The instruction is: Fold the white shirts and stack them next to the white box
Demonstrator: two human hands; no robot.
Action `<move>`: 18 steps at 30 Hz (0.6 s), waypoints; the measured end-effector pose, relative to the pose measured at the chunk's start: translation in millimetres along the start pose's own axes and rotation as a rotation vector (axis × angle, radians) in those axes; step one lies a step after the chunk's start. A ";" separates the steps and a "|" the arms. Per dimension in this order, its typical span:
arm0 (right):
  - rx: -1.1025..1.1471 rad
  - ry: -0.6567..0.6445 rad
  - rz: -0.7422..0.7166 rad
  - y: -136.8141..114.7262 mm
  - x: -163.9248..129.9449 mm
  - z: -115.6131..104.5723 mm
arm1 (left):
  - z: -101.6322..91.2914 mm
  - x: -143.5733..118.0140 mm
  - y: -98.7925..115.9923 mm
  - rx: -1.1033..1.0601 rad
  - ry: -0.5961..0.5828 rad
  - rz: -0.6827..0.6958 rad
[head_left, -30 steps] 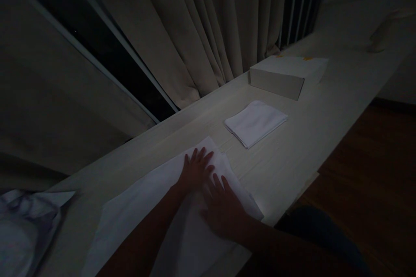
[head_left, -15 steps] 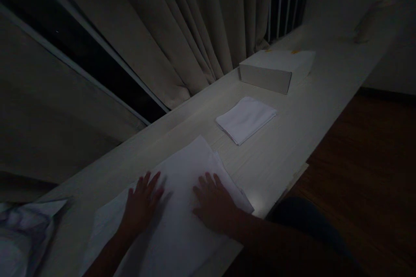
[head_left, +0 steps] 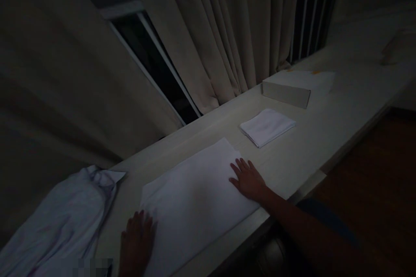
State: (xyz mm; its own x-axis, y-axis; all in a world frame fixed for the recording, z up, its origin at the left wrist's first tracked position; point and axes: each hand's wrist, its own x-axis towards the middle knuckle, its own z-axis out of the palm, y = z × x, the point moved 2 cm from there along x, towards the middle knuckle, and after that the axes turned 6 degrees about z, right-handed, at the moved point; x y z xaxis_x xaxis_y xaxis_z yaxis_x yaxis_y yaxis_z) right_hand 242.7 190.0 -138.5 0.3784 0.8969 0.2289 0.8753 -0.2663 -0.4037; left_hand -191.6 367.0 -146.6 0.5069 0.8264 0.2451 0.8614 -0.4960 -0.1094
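A large white cloth [head_left: 195,197] lies spread flat on a long pale tabletop [head_left: 325,134] in dim light. My left hand [head_left: 136,242] rests palm down at the cloth's near left edge, fingers apart. At the right end of the same cloth my right hand [head_left: 248,178] lies flat with its fingers spread. Neither hand grips anything.
A small folded white cloth [head_left: 267,126] lies further along the table, with a flat white box [head_left: 295,86] beyond it. A crumpled white garment [head_left: 61,229] lies at the left. Curtains [head_left: 227,30] hang behind the table. Dark wooden floor [head_left: 383,169] runs along the right.
My left hand slid left along the large cloth to its far edge while my right hand stayed near the right end. The view turned left, showing more of the crumpled garment.
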 end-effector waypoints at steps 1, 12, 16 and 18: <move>-0.011 -0.002 0.001 -1.2 -1.0 -0.5 | -3.9 -11.0 5.8 -0.016 0.010 0.046; -0.144 0.136 -0.067 -19.7 -10.0 -16.4 | -8.5 -134.3 33.9 -0.112 -0.010 0.042; -0.128 0.159 -0.217 -26.0 -54.8 -25.3 | -18.6 -135.5 35.3 -0.128 0.019 -0.010; -0.142 0.096 -0.221 -19.3 -85.3 -21.6 | -22.8 -135.9 36.1 -0.157 0.013 -0.034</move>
State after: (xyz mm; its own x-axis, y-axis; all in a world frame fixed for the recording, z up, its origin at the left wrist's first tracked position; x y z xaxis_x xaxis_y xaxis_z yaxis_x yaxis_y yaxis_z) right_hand 200.0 111.0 -131.1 0.1945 0.9031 0.3829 0.9707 -0.1209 -0.2078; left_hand -230.2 230.7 -161.9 0.4759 0.8406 0.2586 0.8624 -0.5038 0.0505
